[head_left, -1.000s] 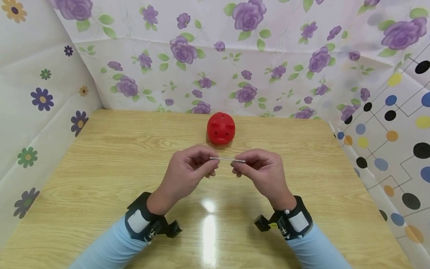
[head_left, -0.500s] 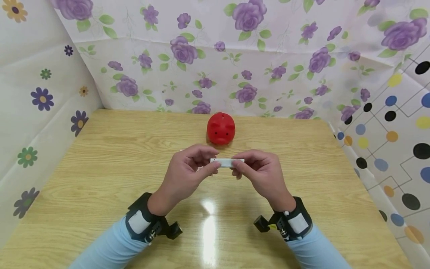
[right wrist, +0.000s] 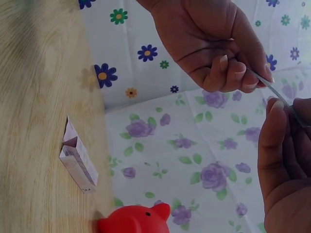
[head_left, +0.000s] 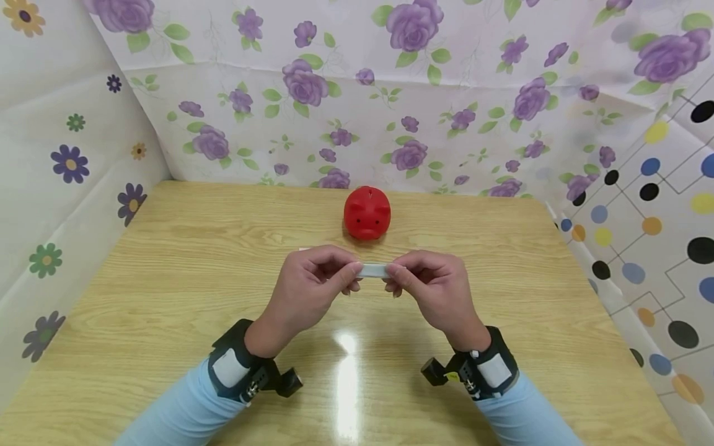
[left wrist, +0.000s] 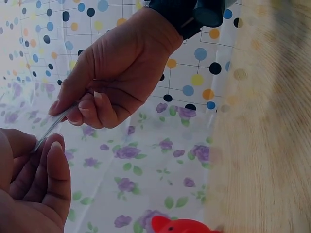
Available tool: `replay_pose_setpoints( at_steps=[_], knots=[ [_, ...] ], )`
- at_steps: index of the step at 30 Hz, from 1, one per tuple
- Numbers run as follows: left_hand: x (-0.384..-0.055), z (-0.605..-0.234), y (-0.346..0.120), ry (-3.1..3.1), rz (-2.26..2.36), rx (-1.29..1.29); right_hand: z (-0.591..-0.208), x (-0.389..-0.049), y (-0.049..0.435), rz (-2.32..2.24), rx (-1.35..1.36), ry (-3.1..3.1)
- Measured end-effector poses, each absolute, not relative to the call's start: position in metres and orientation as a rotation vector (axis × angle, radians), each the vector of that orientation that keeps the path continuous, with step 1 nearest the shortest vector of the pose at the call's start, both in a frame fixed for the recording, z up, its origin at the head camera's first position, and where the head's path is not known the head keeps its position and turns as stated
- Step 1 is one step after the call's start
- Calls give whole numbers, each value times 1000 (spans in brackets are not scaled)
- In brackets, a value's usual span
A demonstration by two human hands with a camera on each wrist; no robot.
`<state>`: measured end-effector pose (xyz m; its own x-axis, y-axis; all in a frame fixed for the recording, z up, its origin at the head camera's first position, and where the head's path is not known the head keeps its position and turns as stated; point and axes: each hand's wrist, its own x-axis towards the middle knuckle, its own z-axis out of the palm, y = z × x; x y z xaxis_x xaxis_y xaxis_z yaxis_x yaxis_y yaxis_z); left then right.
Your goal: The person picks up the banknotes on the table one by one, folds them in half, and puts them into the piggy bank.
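Observation:
A narrow, flat, whitish strip is stretched level between both hands. My left hand pinches one end between thumb and forefinger. At the other end my right hand holds it in the same sort of pinch. Seen edge-on in the left wrist view, the strip is very thin and slightly translucent; thumbs and fingers cover its ends. Just beyond the hands stands a red piggy bank, its snout toward me and a coin slot on top.
A small open carton with a raised flap lies on the wooden table, near the piggy bank in the right wrist view; in the head view my left hand mostly hides it. Flower-printed sheeting rises behind the table, with dotted sheeting at the right.
The strip has turned from edge-on to showing its flat face. The thumbs have shifted onto that face, the left one covering the end that was visible. The arms stay almost in place.

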<state>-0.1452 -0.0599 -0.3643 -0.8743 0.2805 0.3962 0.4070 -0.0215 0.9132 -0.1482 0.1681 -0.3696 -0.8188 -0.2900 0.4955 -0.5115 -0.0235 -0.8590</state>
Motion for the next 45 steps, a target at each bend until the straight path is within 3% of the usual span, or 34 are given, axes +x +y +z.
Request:
replay_pose_setpoints(
  at_steps=[36, 45],
  knots=[
    [-143, -369, -54, -2123, -1700, -943, -372, -144, 156, 1849, 1012, -2085],
    [-144, -372, -50, -2054, -1751, -968, -370, -140, 156, 2120, 782, -2115]
  ],
)
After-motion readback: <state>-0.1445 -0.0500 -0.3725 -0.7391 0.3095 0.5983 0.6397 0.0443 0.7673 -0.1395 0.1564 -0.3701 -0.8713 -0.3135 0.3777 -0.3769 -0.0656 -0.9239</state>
